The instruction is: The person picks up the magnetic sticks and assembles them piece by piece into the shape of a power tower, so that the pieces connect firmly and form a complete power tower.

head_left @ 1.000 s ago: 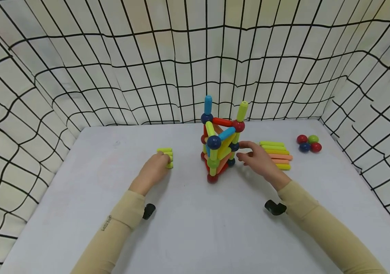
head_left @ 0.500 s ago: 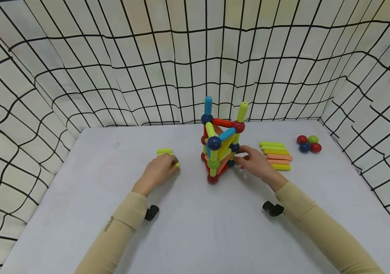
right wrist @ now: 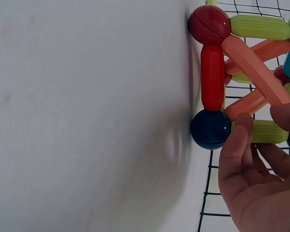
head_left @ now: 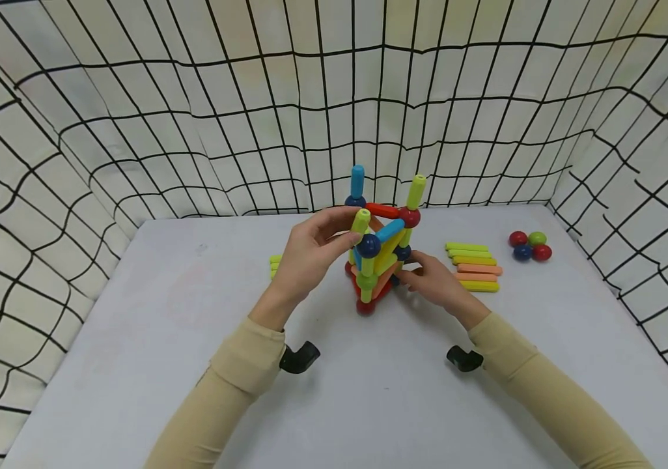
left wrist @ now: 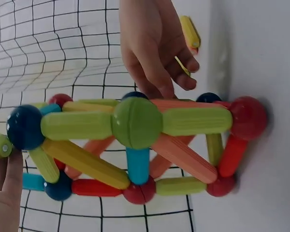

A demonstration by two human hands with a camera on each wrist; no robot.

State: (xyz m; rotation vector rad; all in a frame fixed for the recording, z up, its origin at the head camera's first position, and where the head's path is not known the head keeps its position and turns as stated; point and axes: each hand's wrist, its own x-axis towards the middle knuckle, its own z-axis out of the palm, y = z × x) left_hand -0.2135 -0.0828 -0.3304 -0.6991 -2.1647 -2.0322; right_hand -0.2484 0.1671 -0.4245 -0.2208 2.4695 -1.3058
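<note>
Lime-green is the short rod (head_left: 361, 221) that we pinch between thumb and fingers of the left hand (head_left: 310, 251), at the near top corner of the tower (head_left: 367, 264). That tower of rods and balls stands on the bench (head_left: 369, 404), just to the right of the left hand and touching the right hand (head_left: 436, 280). Close by our left thumb is a navy ball (head_left: 368, 245); whether the rod meets it, we cannot tell. We hold the rod from the side, its top end uncovered and its length nearly upright, probably so that its lower end faces the ball with no finger in between.

Our right hand reaches in low on the tower's other side, thumb and forefinger bent round a lime upright (right wrist: 270, 131) just above a dark blue bottom ball (right wrist: 210, 129). We read that light grip as bracing: held near its foot, the frame should be less apt to slide or twist.

Beyond the left hand, at the farther top corners, a blue rod (head_left: 357, 181) and a green rod (head_left: 417, 192) stand up from their balls. Left of that hand, partly hidden by it, lie some loose rods (head_left: 275, 267). Past the right hand, a row of rods (head_left: 477, 269) lies side by side, with a cluster of balls (head_left: 523, 253) farther out; such sorting likely makes each kind easy to pick.
</note>
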